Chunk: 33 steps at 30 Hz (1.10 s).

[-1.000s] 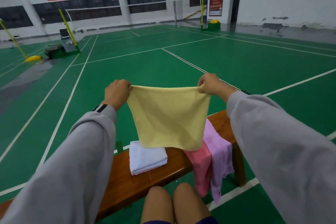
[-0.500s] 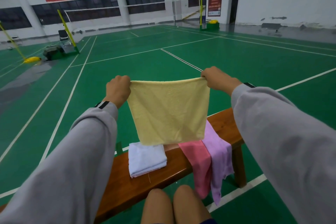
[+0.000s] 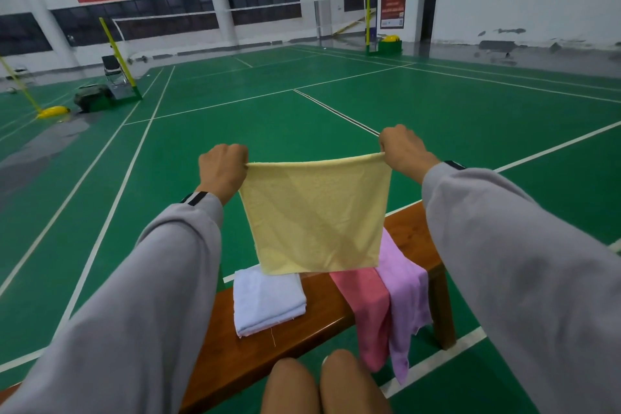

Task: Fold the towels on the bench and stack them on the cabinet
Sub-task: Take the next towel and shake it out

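Observation:
A yellow towel (image 3: 314, 217) hangs flat in the air above the wooden bench (image 3: 295, 339). My left hand (image 3: 221, 169) pinches its upper left corner and my right hand (image 3: 403, 151) pinches its upper right corner, stretching the top edge taut. On the bench below lies a folded white towel (image 3: 268, 301). A pink towel (image 3: 366, 309) and a lilac towel (image 3: 405, 296) are draped over the bench's near edge, at its right end. No cabinet is in view.
My bare knees (image 3: 322, 383) are just in front of the bench. Green badminton courts with white lines stretch beyond. Net posts with yellow bases (image 3: 52, 111) and a chair (image 3: 112, 70) stand far left; a doorway (image 3: 428, 2) is at the back right.
Both hands have lifted the yellow towel slightly and pulled its top edge straighter; its lower edge now hangs higher over the bench. The towels on the bench have not moved.

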{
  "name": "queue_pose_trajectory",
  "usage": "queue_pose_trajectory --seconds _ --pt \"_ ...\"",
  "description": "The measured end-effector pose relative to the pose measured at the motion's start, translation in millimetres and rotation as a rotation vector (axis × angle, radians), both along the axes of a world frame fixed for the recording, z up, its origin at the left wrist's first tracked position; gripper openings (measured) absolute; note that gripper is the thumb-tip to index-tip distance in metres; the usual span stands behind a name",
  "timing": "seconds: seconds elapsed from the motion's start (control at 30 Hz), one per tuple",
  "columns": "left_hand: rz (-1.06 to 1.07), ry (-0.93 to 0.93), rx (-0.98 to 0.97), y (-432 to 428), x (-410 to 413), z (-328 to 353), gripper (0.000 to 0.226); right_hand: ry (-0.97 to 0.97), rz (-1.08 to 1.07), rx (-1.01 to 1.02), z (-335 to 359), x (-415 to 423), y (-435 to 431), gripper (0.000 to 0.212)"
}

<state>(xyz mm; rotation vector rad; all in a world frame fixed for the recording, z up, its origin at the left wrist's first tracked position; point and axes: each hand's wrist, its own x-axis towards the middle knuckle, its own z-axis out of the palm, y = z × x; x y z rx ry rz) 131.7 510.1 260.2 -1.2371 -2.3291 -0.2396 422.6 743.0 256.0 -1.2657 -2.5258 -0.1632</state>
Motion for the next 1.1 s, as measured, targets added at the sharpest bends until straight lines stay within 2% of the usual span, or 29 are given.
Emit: queue_pose_trajectory --seconds 0.1,0.17,0.2,0.27,0.37,0.43,0.5,0.67,0.77,0.93,1.1 --pt "0.011 0.004 0.028 8 -2 -3 0.014 0.102 -0.055 -0.076 -6 -5 9 0.013" --pt "0.044 -0.125 0.089 15 -8 -11 0.012 0.193 -0.109 -0.161 -14 -7 18 0.013" --pt "0.051 -0.268 0.155 19 -10 -17 0.01 0.254 -0.146 -0.208 -18 -8 22 0.015" --pt "-0.001 -0.668 0.351 28 -12 -27 0.005 0.458 -0.228 -0.353 -23 -10 29 0.019" --pt "-0.071 -1.236 0.616 43 -7 -37 0.008 0.919 -0.284 -0.75 -27 -19 29 0.023" --pt "-0.119 -1.408 0.717 56 -4 -41 0.007 1.132 -0.246 -0.974 -27 -25 27 0.025" --pt "-0.15 -1.433 0.755 68 -4 -44 0.005 1.162 -0.192 -1.016 -30 -30 32 0.025" --pt "-0.22 -1.343 0.829 85 -16 -44 0.013 1.3 -0.126 -0.996 -32 -35 56 0.018" --pt "-0.273 -1.262 0.792 84 -23 -44 0.011 1.375 -0.116 -0.991 -26 -27 59 0.014" --pt "-0.282 -1.194 0.766 62 -3 -55 0.007 1.344 -0.144 -1.002 -38 -2 48 0.013" --pt "-0.258 -1.258 0.644 21 31 -100 0.014 1.374 -0.285 -0.973 -71 38 10 0.02"
